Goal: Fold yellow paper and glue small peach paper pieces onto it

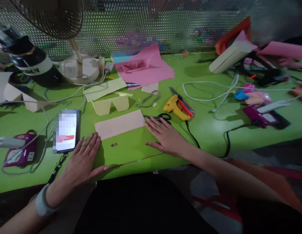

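Pale pink paper strip [119, 124] flat on green counter [131, 159], just below the yellow paper glasses cutout [110, 104]. Hands apart, palms down, gripping nothing: left hand [84, 159] at its left end, right hand [165, 135] by its right end, near black scissors [164, 117]. Judged light, flexible, easily creased; best pinched at a short edge, lifted gently.

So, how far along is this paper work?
Already done: the notched yellow paper looks cut out. In hand: the pale pink strip, with the left hand and right hand flat at its ends. Probably left: any shaping of that strip, which shows no notches; the glue gun lies unheld.
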A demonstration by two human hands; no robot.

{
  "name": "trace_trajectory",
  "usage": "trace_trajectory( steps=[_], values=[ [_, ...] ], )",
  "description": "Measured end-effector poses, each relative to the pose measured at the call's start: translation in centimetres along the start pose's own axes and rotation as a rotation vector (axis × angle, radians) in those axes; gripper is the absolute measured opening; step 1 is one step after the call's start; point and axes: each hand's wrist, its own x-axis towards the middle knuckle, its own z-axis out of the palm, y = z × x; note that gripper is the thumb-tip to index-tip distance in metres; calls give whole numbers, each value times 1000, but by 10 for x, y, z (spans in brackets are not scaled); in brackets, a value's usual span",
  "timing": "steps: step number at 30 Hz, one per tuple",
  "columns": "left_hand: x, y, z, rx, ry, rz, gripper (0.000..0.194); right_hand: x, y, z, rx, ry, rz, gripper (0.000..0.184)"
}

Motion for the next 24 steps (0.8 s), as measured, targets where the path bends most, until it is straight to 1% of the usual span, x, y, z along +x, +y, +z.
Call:
trace_trajectory(
  steps=[2,4,7,9,10,12,13,15,17,19,21,22,24],
  values=[
    [1,2,-6,-4,-23,18,102,7,6,3,0,14,16,82],
    [5,5,-13,-26,-41,50,95,15,10,6,13,23,21,83],
    [14,9,-25,-113,-41,79,69,25,14,8,31,18,25,80],
    [24,8,-30,-208,3,68,49,29,15,7,38,29,22,76],
    [30,7,-30,-247,40,48,43,31,16,6,41,45,18,74],
    [41,0,-29,-280,120,-13,38,31,22,0,45,105,27,66],
    [47,-4,-28,-271,144,-46,38,28,27,-5,50,146,54,61],
    [57,-12,-24,-241,150,-73,38,21,46,-16,62,237,177,50],
    [65,-16,-19,-222,113,-51,38,9,75,-28,75,315,396,41],
    [71,-13,-14,-205,80,2,42,-1,107,-36,48,302,631,35],
    [76,-2,-9,-172,75,79,52,-7,135,-40,73,178,779,33],
    [78,6,-6,-150,82,122,58,-8,146,-41,126,107,806,33],
    [82,21,-1,-131,36,203,77,-6,161,-41,212,13,805,33]
  ],
)
